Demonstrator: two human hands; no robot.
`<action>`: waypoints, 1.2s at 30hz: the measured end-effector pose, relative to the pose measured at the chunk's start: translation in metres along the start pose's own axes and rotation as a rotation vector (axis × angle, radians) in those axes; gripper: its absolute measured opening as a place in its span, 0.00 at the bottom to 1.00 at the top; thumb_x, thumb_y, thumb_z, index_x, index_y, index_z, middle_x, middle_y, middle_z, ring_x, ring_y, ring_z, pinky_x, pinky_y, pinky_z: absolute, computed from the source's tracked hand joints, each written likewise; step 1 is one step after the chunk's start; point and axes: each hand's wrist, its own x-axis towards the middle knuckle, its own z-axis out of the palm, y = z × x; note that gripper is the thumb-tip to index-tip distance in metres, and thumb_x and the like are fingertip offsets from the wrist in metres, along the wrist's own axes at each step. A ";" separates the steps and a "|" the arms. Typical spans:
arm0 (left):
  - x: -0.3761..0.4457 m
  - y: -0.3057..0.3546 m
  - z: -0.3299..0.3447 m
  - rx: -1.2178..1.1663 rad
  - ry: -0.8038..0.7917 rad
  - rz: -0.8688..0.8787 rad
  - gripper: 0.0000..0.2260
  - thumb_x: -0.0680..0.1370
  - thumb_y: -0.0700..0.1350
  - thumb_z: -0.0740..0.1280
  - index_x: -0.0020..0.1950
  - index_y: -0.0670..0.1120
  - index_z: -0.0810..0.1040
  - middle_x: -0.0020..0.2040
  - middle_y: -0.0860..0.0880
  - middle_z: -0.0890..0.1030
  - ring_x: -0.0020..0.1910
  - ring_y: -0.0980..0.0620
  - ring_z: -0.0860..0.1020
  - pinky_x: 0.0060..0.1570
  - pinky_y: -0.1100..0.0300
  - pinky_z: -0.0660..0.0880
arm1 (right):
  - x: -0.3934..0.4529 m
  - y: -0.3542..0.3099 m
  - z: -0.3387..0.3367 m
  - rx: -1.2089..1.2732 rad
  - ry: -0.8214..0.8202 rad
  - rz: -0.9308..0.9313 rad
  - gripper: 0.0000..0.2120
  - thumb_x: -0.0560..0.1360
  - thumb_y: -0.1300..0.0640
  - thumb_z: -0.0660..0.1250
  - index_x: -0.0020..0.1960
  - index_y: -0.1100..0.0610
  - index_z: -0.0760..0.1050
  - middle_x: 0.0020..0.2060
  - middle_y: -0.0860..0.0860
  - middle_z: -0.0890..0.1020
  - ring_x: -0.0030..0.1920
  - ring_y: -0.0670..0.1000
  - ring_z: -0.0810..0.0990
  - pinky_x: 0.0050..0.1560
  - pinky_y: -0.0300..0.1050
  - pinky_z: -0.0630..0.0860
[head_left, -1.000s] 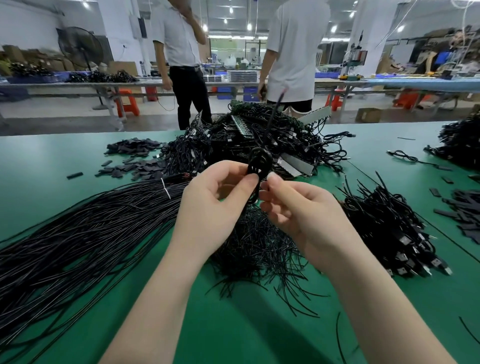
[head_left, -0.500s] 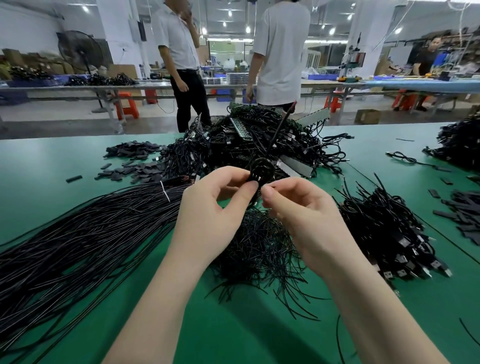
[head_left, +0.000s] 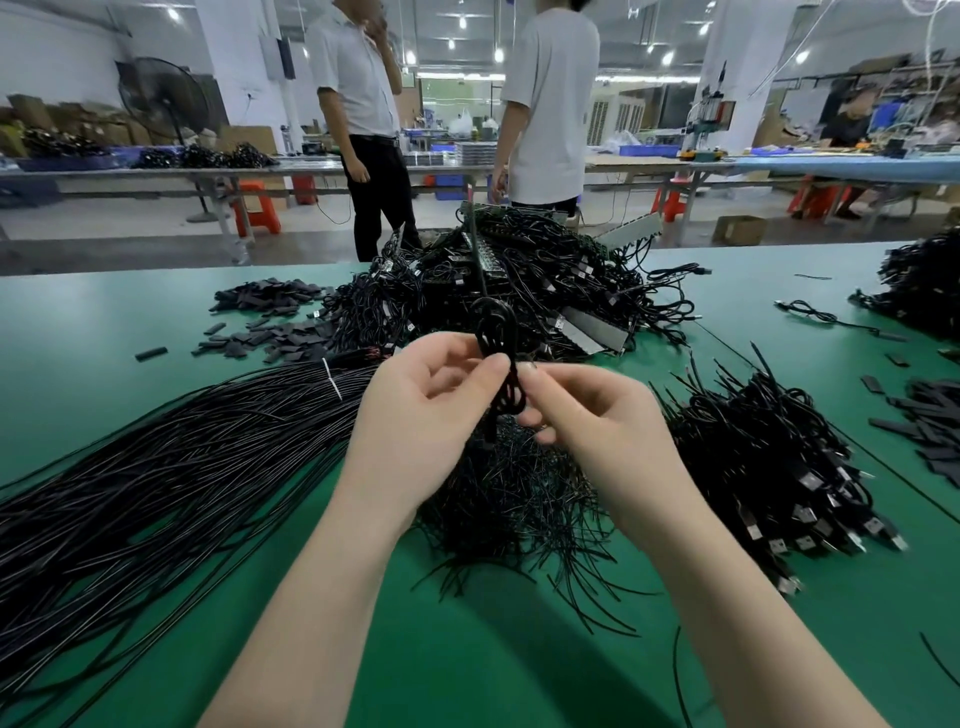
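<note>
Head view: left hand (head_left: 415, 421) and right hand (head_left: 602, 436) pinch the coiled cable (head_left: 497, 332) with curled fingers (head_left: 543, 382), above the table (head_left: 104, 322); a firm pinch should hold loops stacked while the loose end wraps round.

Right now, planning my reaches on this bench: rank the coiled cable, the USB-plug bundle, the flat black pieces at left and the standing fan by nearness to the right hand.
1. coiled cable, pinched by the right hand.
2. USB-plug bundle, just to its right.
3. flat black pieces, across at far left.
4. standing fan, back left of the room.
</note>
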 end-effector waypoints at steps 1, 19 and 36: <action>-0.001 0.002 0.001 0.041 0.005 0.049 0.05 0.77 0.43 0.71 0.46 0.54 0.82 0.40 0.56 0.85 0.41 0.62 0.83 0.42 0.72 0.74 | 0.000 0.000 0.000 0.114 -0.043 0.085 0.13 0.69 0.45 0.74 0.48 0.52 0.85 0.37 0.47 0.84 0.38 0.43 0.81 0.39 0.35 0.76; -0.002 0.007 0.000 0.229 0.021 0.244 0.07 0.77 0.44 0.71 0.45 0.57 0.81 0.40 0.64 0.83 0.40 0.66 0.80 0.41 0.75 0.71 | -0.003 -0.007 -0.002 0.035 0.075 -0.174 0.02 0.70 0.56 0.76 0.39 0.51 0.84 0.35 0.47 0.84 0.37 0.43 0.80 0.40 0.35 0.76; 0.002 0.001 -0.003 0.065 0.030 0.088 0.06 0.77 0.44 0.70 0.47 0.55 0.84 0.44 0.57 0.85 0.42 0.62 0.82 0.44 0.71 0.75 | -0.001 -0.005 0.004 0.060 0.047 0.002 0.09 0.74 0.47 0.71 0.41 0.51 0.85 0.37 0.47 0.85 0.36 0.43 0.81 0.36 0.34 0.76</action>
